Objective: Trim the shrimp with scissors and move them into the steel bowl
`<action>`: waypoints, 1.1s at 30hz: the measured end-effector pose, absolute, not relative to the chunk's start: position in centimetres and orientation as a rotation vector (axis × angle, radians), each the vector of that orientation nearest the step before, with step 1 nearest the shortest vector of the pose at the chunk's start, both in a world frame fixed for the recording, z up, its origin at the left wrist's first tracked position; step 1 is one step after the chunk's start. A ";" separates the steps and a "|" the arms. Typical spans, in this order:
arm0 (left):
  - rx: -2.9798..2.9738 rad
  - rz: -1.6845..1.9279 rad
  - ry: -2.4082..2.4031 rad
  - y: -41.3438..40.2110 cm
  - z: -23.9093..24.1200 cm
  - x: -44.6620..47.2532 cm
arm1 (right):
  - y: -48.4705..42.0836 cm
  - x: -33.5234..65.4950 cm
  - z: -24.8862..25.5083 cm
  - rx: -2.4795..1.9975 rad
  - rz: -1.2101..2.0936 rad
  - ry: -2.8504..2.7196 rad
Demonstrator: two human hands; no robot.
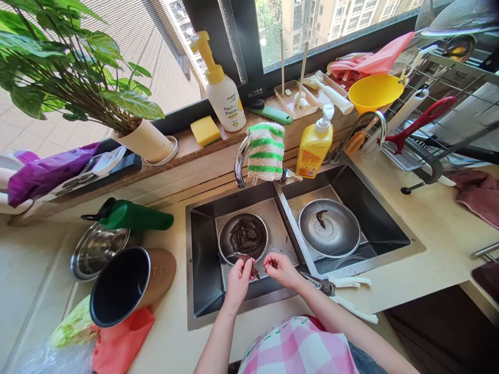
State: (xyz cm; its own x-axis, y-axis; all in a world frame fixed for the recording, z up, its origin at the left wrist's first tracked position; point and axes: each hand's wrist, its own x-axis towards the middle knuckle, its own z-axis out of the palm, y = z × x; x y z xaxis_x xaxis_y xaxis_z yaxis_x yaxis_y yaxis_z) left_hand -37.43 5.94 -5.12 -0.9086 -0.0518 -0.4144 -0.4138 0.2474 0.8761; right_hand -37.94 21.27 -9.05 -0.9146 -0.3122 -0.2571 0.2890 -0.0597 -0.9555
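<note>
Over the front of the left sink basin (202, 270), my left hand (238, 278) is closed on a small dark fish (249, 261). My right hand (281, 268) is pinched at the fish's other end, fingers curled; what they grip is too small to make out. Just behind the hands a round metal bowl (226, 240) holds several dark fish. In the right basin a round metal strainer (343, 234) carries one dark fish (322, 218). White-handled scissors (343, 291) lie on the counter by my right forearm.
A curved tap (240, 161) with a green-striped cloth (267, 150) stands behind the sink, beside a yellow soap bottle (315, 145). A dark pot (125, 283), a metal bowl (95, 249) and a green jug (132, 215) sit left. A dish rack (436, 119) stands right.
</note>
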 end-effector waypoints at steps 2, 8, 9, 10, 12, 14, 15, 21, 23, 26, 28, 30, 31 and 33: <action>-0.454 1.726 2.233 5.7 -4.8 -37.6 | 21.4 -37.9 -9.2 -0.028 -2.022 1.810; -0.428 1.833 2.232 5.3 -4.2 -37.8 | 21.9 -38.0 -9.9 -0.035 -1.732 2.066; -0.426 1.854 2.222 5.3 -4.1 -37.8 | 22.1 -38.1 -10.1 -0.058 -1.594 2.154; -0.426 1.875 2.210 5.2 -4.0 -37.9 | 22.3 -38.1 -10.2 -0.089 -1.440 2.244; -0.424 1.912 2.185 5.2 -3.8 -37.9 | 22.6 -38.1 -10.4 -0.161 -1.180 2.388; -0.409 1.936 2.176 5.1 -3.8 -37.9 | 22.7 -38.1 -10.5 -0.210 -1.133 2.437; -0.394 1.941 2.180 5.0 -3.8 -37.9 | 22.6 -38.0 -10.4 -0.219 -1.207 2.414; -0.262 1.841 2.320 4.9 -4.1 -37.8 | 21.6 -38.3 -8.4 -0.105 -1.950 2.111; -0.209 1.771 2.372 5.2 -4.0 -37.7 | 21.4 -38.4 -7.6 -0.103 -2.012 2.118; -0.138 1.696 2.417 5.7 -3.9 -37.7 | 21.3 -38.5 -7.0 -0.127 -2.023 2.111; -0.111 1.664 2.435 6.0 -4.0 -37.6 | 21.2 -38.4 -7.1 -0.157 -2.019 2.090; -0.097 1.655 2.436 6.3 -4.1 -37.5 | 21.1 -38.3 -7.4 -0.178 -2.017 2.081; -0.092 1.658 2.429 6.3 -4.2 -37.5 | 21.1 -38.2 -7.6 -0.182 -2.021 2.075; -0.090 1.676 2.402 6.4 -4.4 -37.3 | 21.1 -38.1 -7.9 -0.180 -2.039 2.051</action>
